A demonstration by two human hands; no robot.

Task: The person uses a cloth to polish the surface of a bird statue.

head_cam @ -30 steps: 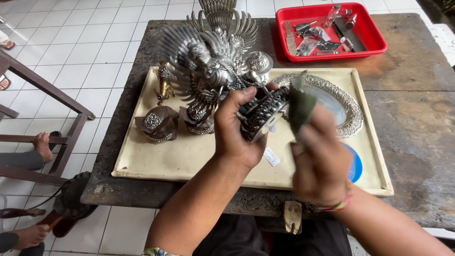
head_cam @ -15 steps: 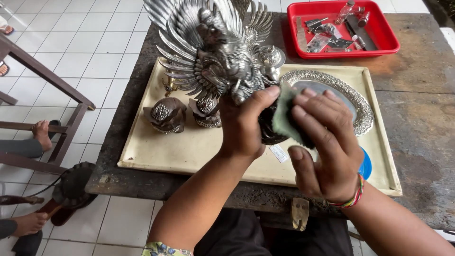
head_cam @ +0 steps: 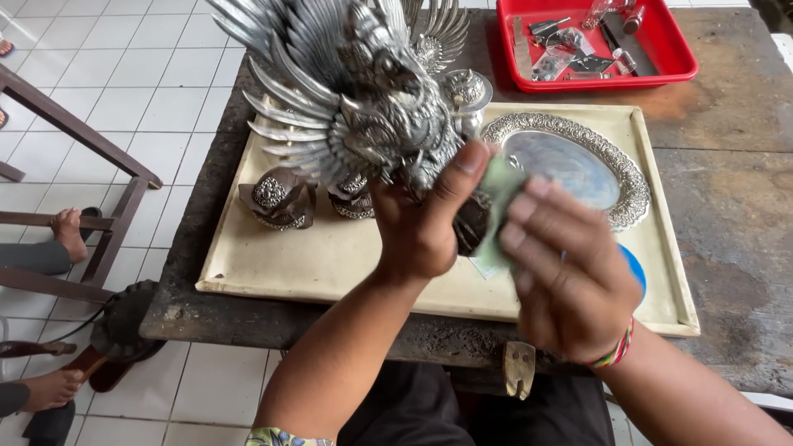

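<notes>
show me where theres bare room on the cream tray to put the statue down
Bare: the tray's front-left strip, before the two small ornaments. Crowded: its back, with the silver plate and the winged statue that the left hand holds.

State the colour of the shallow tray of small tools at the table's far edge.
The tray is bright red; the head view shows it at the top right.

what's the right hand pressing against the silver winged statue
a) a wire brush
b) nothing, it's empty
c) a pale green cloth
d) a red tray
c: the right hand holds a pale green cloth against the lower part of the silver winged statue, which the left hand grips above the cream tray.
</notes>
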